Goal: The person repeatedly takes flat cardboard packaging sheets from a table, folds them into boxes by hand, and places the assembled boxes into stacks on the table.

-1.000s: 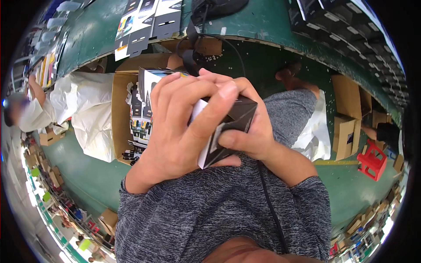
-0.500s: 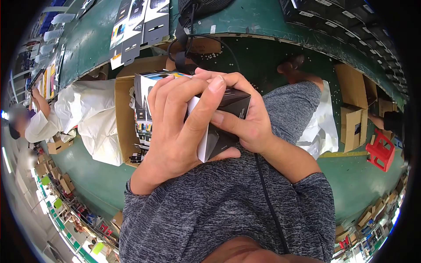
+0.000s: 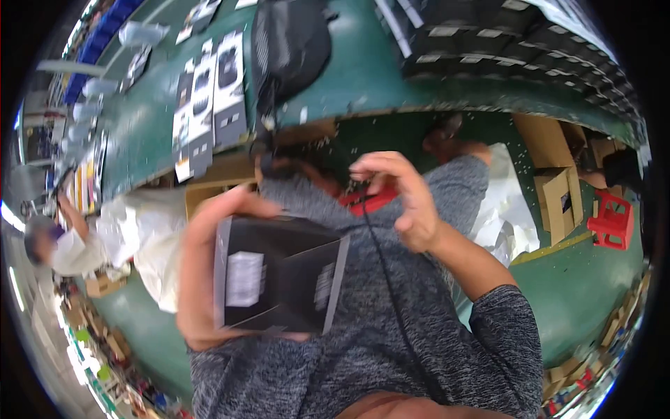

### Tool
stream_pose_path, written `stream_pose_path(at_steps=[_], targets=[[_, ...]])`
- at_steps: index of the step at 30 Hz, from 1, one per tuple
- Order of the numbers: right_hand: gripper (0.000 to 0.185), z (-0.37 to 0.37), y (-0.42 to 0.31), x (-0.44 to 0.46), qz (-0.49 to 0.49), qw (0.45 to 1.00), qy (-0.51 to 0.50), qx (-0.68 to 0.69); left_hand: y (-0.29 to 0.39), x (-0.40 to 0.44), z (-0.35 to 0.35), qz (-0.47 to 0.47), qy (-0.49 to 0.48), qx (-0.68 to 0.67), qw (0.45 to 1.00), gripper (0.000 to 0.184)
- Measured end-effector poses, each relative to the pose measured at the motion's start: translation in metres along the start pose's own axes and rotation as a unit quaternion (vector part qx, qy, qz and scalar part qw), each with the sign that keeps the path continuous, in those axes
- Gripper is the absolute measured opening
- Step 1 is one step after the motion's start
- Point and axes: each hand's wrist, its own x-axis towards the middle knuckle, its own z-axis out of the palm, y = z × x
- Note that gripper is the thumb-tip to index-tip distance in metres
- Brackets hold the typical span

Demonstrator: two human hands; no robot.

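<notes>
A folded black carton [image 3: 289, 272] lies in my left hand [image 3: 199, 265], which wraps round its left side and is smeared by motion. White label-like patches show on the carton's face, and its outer edges look grey. To the right of the carton, my right hand [image 3: 408, 202] is raised over my lap, holding nothing. Its fingers are curved and apart, with the thumb spread from them. A dark cord hangs down my shirt just below that hand.
On the green table [image 3: 363, 77], flat printed carton sheets [image 3: 230, 87] lie beside a black bag [image 3: 293, 49]. Stacked black boxes [image 3: 502, 42] stand at the right. A cardboard box [image 3: 558, 195] and a red stool [image 3: 614, 220] are on the floor. Another person [image 3: 66, 241] sits at left.
My hands have come apart. My left hand has carried the carton down and left, turning its labelled face up. My right hand has let go of it, and the view has shifted.
</notes>
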Motion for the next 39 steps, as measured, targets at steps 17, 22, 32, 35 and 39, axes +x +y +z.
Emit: stream_pose_path(at_steps=[17,22,32,35,39], targets=[[0.023,-0.223,0.144,-0.124,0.195,0.731,0.119,-0.643,-0.117,0.244,0.053,0.271,-0.333,0.398,0.81,0.098],[0.026,-0.23,0.148,-0.113,0.192,0.703,0.109,-0.676,-0.116,0.249,0.057,0.145,-0.261,0.416,0.859,0.07],[0.034,-0.223,0.142,-0.088,0.278,0.719,0.02,-0.636,-0.14,0.382,-0.033,0.132,-0.102,0.371,0.913,0.056],[0.036,-0.224,0.163,-0.095,0.332,0.654,-0.005,-0.68,-0.207,0.489,-0.089,0.021,-0.024,0.442,0.896,0.083],[0.045,-0.226,0.177,-0.112,0.502,0.61,-0.06,-0.61,-0.249,0.557,-0.097,-0.091,-0.029,0.593,0.799,0.104]])
